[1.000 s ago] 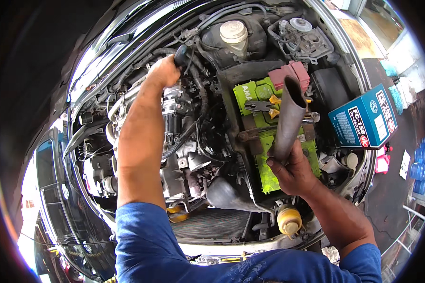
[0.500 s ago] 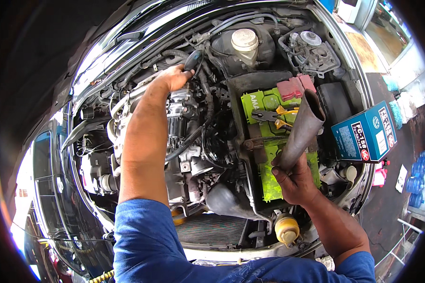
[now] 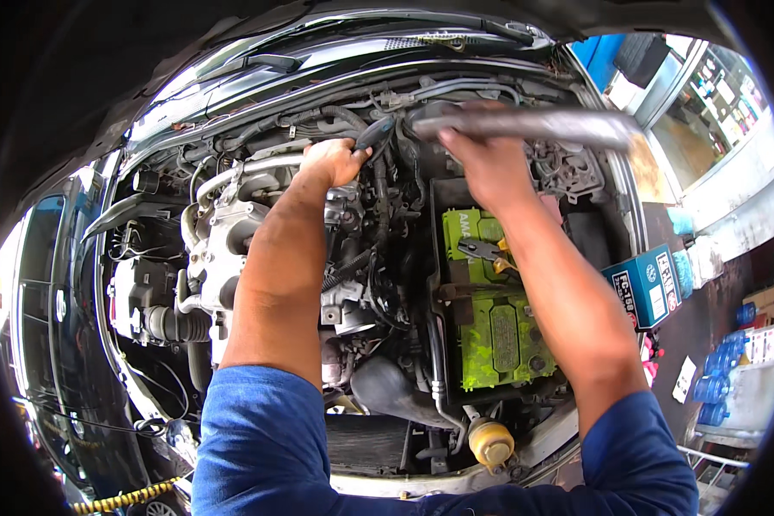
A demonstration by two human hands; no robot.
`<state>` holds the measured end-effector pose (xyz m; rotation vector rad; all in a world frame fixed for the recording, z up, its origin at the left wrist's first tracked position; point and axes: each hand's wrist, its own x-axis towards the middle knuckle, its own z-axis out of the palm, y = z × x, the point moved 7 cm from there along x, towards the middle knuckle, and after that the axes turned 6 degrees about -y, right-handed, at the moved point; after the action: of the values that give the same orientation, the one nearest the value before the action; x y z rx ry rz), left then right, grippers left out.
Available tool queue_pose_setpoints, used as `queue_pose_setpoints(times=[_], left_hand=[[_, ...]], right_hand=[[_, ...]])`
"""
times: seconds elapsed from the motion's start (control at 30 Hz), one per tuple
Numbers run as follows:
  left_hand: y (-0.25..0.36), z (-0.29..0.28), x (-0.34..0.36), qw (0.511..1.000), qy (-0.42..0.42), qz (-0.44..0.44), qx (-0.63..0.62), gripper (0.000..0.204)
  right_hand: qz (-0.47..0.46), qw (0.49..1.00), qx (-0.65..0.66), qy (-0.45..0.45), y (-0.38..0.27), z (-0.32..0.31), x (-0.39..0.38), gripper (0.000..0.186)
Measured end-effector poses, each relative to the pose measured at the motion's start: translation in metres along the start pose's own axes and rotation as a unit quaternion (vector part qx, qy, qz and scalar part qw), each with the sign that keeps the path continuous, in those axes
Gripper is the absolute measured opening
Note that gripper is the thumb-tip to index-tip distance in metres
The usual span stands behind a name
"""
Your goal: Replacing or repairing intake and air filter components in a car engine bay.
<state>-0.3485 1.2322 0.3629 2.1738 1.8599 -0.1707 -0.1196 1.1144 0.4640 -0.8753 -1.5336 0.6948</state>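
Observation:
My left hand, over the back of the engine, is closed on a dark rounded handle; what lies beyond the handle is hidden. A dark grey metal pipe, smeared by motion, is gripped in my right hand. It lies nearly level, reaching to the right above the rear of the engine bay, with its other end close to the dark handle. Whether the two touch I cannot tell. Below my right forearm sits a green car battery, with pliers with yellow grips lying on it.
A blue filter box stands on the right fender edge. The yellow-capped canister is at the front, beside a black air duct. Hoses and wiring crowd the bay. Blue water bottles stand beyond the car on the right.
My right hand has risen from beside the battery to the back of the bay, swinging the pipe from upright to nearly level. My left hand stays on the handle. The view has shifted slightly.

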Motion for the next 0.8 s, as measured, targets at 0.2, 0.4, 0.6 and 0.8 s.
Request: queue_pose_setpoints(times=[0.2,0.4,0.6,0.8], left_hand=[[0.012,-0.008,-0.008,1.0,0.011,0.013,-0.004,0.051],[0.004,-0.012,-0.007,0.998,0.051,0.03,-0.027,0.051],[0.001,-0.008,-0.006,0.997,0.054,0.044,-0.018,0.055],[0.015,-0.009,-0.01,0.998,0.024,0.042,-0.036,0.076]], right_hand=[[0.196,0.923,0.327,-0.046,0.091,0.029,0.047,0.036],[0.228,0.905,0.332,-0.137,0.11,0.065,0.059,0.041],[0.23,0.93,0.218,-0.185,0.116,0.089,0.062,0.033],[0.191,0.948,0.16,-0.198,0.118,0.085,0.063,0.031]])
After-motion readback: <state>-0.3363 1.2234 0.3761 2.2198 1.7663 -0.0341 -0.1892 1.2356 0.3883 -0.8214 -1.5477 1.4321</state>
